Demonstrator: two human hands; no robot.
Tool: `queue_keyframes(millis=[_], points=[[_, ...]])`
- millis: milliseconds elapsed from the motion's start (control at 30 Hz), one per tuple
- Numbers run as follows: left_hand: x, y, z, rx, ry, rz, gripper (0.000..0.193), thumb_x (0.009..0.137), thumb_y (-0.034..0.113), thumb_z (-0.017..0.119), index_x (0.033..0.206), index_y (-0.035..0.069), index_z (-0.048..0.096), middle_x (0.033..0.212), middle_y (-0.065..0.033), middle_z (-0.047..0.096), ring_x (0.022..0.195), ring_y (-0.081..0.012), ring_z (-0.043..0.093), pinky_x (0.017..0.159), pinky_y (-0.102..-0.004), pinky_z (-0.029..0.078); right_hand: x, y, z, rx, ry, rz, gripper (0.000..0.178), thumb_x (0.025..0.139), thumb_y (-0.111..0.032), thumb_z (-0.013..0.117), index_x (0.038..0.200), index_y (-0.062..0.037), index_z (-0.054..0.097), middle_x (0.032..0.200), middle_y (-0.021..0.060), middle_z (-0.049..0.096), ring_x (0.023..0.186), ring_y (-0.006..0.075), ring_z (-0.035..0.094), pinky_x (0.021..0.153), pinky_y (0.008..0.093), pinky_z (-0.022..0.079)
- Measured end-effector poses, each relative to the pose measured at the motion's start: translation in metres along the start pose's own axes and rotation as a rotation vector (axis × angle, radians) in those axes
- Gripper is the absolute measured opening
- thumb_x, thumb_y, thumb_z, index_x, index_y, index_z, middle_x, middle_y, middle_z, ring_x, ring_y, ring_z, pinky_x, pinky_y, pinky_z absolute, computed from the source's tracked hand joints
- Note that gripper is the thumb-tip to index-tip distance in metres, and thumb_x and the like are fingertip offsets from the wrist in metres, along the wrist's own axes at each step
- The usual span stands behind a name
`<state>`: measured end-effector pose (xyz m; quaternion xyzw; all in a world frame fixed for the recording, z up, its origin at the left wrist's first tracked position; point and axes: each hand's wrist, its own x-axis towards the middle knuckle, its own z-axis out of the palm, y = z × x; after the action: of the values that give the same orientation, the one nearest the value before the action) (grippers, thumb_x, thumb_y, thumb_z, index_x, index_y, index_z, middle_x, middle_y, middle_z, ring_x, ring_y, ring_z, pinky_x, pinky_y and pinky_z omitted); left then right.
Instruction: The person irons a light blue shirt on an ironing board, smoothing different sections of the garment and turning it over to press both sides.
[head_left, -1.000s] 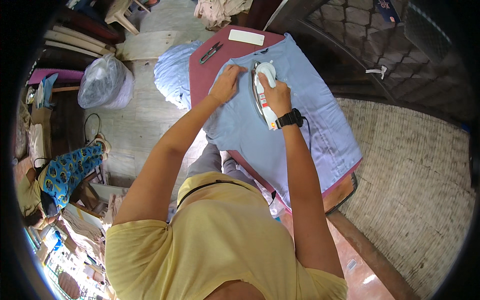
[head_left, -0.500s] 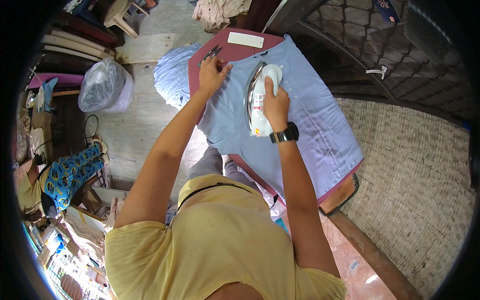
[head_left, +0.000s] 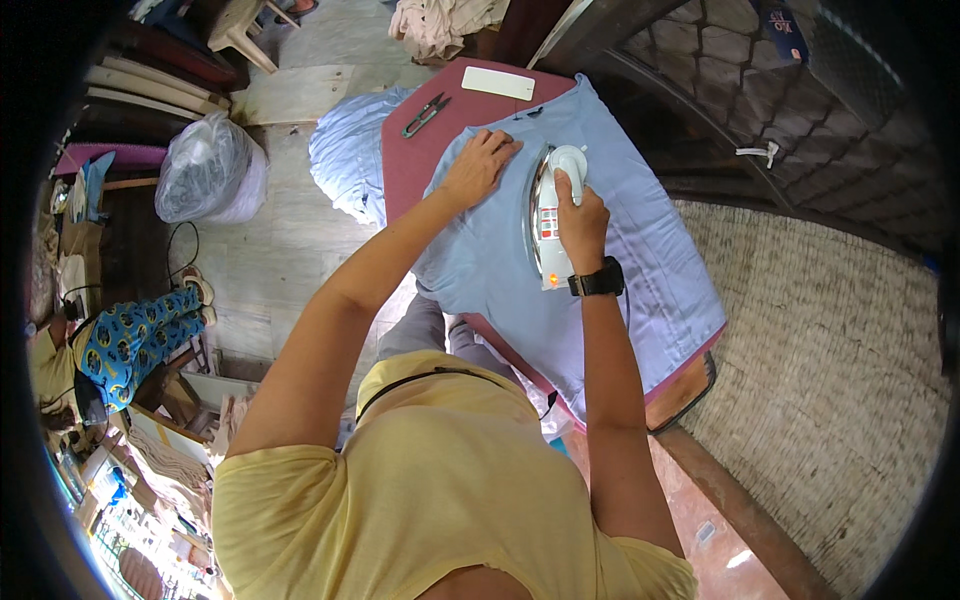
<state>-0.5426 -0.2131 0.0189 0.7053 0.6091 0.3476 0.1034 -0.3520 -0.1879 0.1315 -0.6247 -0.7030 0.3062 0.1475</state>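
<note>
A light blue shirt [head_left: 645, 235] is spread over a maroon ironing board [head_left: 408, 160]. My right hand [head_left: 583, 226] grips the handle of a white clothes iron [head_left: 548, 222], whose soleplate rests on the cloth with an orange light glowing at its heel. To the left of the iron, my left hand [head_left: 480, 170] lies flat on the shirt, fingers stretched toward the iron's tip and holding nothing. Beyond that hand, a pair of thread snips [head_left: 426, 115] lies on the bare board. A flat white rectangular object [head_left: 498, 83] rests at the board's far end.
More light blue cloth [head_left: 352, 145] bunches beside the board's left edge. A dark metal grille gate [head_left: 720, 130] stands close on the right. Farther left are a plastic-wrapped bundle [head_left: 212, 170] and a person in patterned blue trousers [head_left: 140, 345]. A plastic stool [head_left: 240, 35] stands far left.
The iron has slid rightward and slightly toward me under my right hand. My left hand has moved right and nearer, away from the thread snips and onto the shirt.
</note>
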Motion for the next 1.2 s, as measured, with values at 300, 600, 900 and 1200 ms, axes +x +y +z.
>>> queue_keyframes(millis=[300, 600, 900, 1200], points=[[-0.008, -0.005, -0.009, 0.104, -0.034, 0.138, 0.042, 0.089, 0.009, 0.059, 0.131, 0.007, 0.056, 0.124, -0.01, 0.054, 0.11, -0.0291, 0.051, 0.097, -0.0392, 0.045, 0.017, -0.02, -0.021, 0.033, -0.061, -0.018, 0.06, 0.091, -0.056, 0.057, 0.093, 0.0031, 0.07, 0.086, 0.0284, 0.069, 0.087, 0.0468, 0.067, 0.078, 0.051, 0.052], [-0.004, 0.005, -0.008, 0.134, -0.08, 0.126, 0.043, 0.093, 0.016, 0.059, 0.134, 0.008, 0.053, 0.126, -0.0086, 0.054, 0.111, -0.0283, 0.05, 0.094, -0.042, 0.044, 0.019, -0.022, -0.035, 0.036, -0.106, 0.037, 0.065, 0.088, -0.061, 0.06, 0.094, 0.0025, 0.07, 0.088, 0.0281, 0.069, 0.088, 0.0459, 0.068, 0.076, 0.0494, 0.053], [-0.022, 0.023, 0.002, 0.26, -0.06, 0.083, 0.045, 0.095, 0.025, 0.058, 0.135, 0.006, 0.051, 0.138, -0.0095, 0.049, 0.126, -0.0297, 0.045, 0.104, -0.0425, 0.039, 0.052, -0.038, -0.091, -0.151, -0.273, -0.126, 0.074, 0.087, -0.07, 0.054, 0.085, 0.001, 0.074, 0.08, 0.0262, 0.069, 0.083, 0.0439, 0.069, 0.078, 0.0485, 0.053], [-0.014, 0.027, 0.003, 0.033, 0.048, -0.06, 0.042, 0.092, 0.017, 0.061, 0.131, 0.001, 0.053, 0.13, -0.0126, 0.052, 0.118, -0.0323, 0.05, 0.101, -0.0421, 0.042, 0.106, -0.009, -0.08, -0.606, -0.005, -0.662, 0.058, 0.099, -0.048, 0.043, 0.076, -0.0046, 0.074, 0.069, 0.0238, 0.066, 0.068, 0.0443, 0.066, 0.069, 0.0537, 0.053]])
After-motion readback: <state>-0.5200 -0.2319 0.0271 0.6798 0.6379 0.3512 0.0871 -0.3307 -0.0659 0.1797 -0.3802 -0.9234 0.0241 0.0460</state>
